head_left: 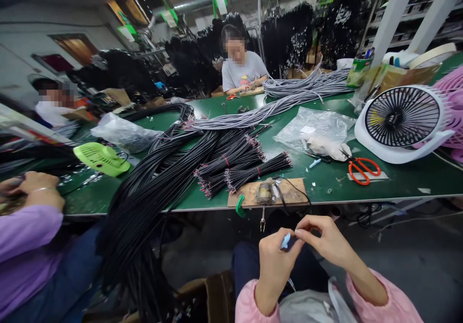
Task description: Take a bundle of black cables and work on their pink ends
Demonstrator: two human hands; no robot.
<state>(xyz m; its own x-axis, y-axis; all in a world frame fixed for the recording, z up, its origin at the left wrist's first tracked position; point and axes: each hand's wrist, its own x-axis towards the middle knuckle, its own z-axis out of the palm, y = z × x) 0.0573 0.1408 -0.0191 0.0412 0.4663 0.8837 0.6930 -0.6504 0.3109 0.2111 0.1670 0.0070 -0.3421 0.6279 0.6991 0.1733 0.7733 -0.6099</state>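
Below the table edge, over my lap, my left hand (275, 261) is closed around a small light-blue piece (285, 241). My right hand (323, 238) meets it from the right, fingertips pinched at the same small blue piece. Both wrists come out of pink sleeves. A thin wire trails down from under my left hand. Straight ahead on the green table (325, 183) lies a small wooden board (289, 193) with a metal fixture (265, 193) and a green clip at its front edge.
Bundles of black cables (231, 159) spread across the table and hang off its front. Grey cables (289, 96) run to the back. Red scissors (363, 170), a plastic bag (314, 130) and a white fan (401, 120) sit right. A person in purple (25, 246) works left; others sit behind.
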